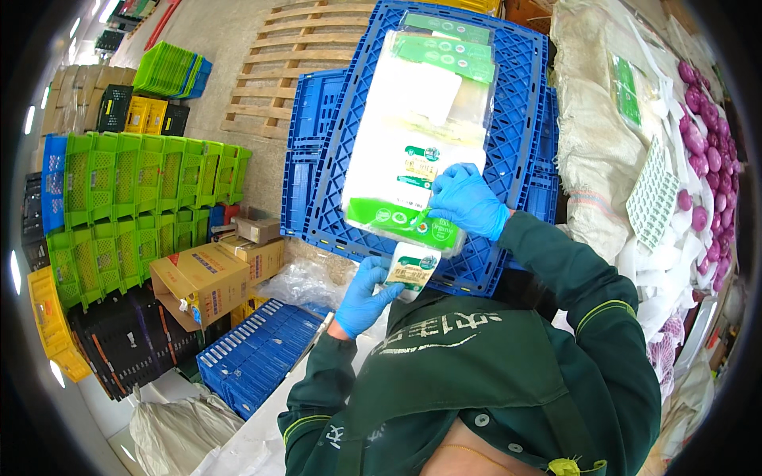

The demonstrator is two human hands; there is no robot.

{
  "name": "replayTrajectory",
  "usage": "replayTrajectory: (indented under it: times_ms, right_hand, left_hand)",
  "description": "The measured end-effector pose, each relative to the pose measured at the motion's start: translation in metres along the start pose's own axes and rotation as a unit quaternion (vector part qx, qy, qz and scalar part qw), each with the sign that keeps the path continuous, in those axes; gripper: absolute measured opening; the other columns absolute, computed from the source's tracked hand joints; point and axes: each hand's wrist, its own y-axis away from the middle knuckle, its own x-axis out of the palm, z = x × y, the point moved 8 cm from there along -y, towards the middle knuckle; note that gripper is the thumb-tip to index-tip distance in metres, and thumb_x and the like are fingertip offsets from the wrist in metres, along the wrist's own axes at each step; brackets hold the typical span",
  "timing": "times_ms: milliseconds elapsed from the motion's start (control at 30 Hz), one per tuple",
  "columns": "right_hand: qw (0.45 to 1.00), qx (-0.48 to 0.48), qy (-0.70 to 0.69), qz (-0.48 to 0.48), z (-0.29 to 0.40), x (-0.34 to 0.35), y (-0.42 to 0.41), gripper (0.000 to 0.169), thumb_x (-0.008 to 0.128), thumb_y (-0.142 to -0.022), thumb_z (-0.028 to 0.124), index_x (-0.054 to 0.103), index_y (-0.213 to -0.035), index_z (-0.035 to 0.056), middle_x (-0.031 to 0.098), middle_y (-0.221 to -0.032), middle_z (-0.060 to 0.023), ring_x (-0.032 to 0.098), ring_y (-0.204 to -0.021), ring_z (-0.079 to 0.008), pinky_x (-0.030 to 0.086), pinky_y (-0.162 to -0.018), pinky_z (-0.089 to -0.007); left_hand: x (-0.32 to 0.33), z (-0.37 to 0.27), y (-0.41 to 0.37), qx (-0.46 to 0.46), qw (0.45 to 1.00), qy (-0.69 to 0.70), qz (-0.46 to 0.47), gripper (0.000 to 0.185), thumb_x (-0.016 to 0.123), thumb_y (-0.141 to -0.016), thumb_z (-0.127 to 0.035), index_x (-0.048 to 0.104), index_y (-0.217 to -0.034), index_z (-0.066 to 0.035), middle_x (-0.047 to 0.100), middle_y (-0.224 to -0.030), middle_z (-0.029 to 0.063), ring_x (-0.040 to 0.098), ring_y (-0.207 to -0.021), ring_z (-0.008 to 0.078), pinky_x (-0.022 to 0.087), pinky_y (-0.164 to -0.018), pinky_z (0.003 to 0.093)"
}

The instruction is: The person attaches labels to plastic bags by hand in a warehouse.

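My left hand [364,297], in a blue glove, pinches a printed product label [412,269] with a green and cream design. This label hangs just below the near edge of a stack of clear and white plastic packaging bags [381,149] with green printed bands. My right hand [467,199], gloved too, rests on the top bag with its fingers bent, beside a similar label [421,166] lying on the bag. Whether those fingers grip a label edge or the bag is hidden. Under the bags is a blue plastic crate stack [518,89].
Green crates [143,172], a cardboard box [205,282] and folded blue crates [259,351] stand to the left. Behind lies a wooden pallet [286,65]. To the right are a woven sack [595,137], a sheet of small labels [653,193] and many purple onions [708,160].
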Motion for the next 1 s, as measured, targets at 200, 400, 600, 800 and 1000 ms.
replayTrajectory:
  times_ms: [200,400,600,800,1000]
  right_hand:
    - [0.905,0.093,-0.408,0.078,-0.043,0.005,-0.013,0.019,0.064,-0.086,0.027,0.072,-0.095,0.0127,0.065,-0.086,-0.0049,0.058,-0.081,-0.0206,0.045,-0.078,-0.036]
    - [0.716,0.296,-0.494,-0.395,-0.173,-0.095,0.013,0.024,0.057,-0.092,0.025,0.065,-0.092,0.0018,0.062,-0.081,-0.0024,0.055,-0.072,-0.0119,0.045,-0.069,-0.0255]
    - [0.844,0.242,-0.374,-0.298,-0.1,-0.072,0.027,0.017,0.063,-0.088,0.018,0.064,-0.095,0.0028,0.061,-0.085,-0.0058,0.057,-0.079,-0.0164,0.046,-0.073,-0.0277]
    - [0.951,0.06,-0.154,-0.26,-0.035,-0.062,-0.013,0.014,0.06,-0.084,0.016,0.063,-0.089,0.0033,0.059,-0.085,-0.0123,0.056,-0.081,-0.03,0.045,-0.073,-0.0418]
    - [0.987,0.055,0.087,-0.124,-0.027,-0.003,-0.047,0.011,0.059,-0.082,0.017,0.062,-0.088,0.0079,0.053,-0.083,-0.0076,0.052,-0.081,-0.0257,0.041,-0.072,-0.038]
  left_hand:
    - [0.014,0.01,-0.008,-0.168,0.955,0.243,-0.032,0.026,0.062,-0.088,-0.008,0.055,-0.113,-0.002,0.057,-0.108,0.0056,0.054,-0.098,0.0128,0.046,-0.085,0.0279]
    - [0.011,0.023,-0.034,-0.171,0.957,0.229,-0.051,0.034,0.057,-0.088,-0.003,0.05,-0.121,0.0,0.052,-0.119,0.0081,0.049,-0.111,0.0163,0.041,-0.095,0.0308]
    - [-0.005,0.01,-0.09,-0.103,0.966,0.205,-0.121,0.02,0.056,-0.091,-0.008,0.053,-0.108,0.001,0.059,-0.099,0.0074,0.053,-0.088,0.0101,0.045,-0.078,0.026]
    - [-0.021,0.008,-0.156,-0.116,0.961,0.142,-0.206,0.028,0.06,-0.091,-0.022,0.055,-0.08,0.003,0.056,-0.071,0.008,0.047,-0.068,0.0083,0.042,-0.058,0.0295]
    - [-0.017,0.025,-0.149,-0.204,0.969,0.006,-0.143,0.038,0.062,-0.088,-0.033,0.061,-0.087,0.005,0.064,-0.076,0.0148,0.056,-0.066,0.0146,0.046,-0.061,0.0334]
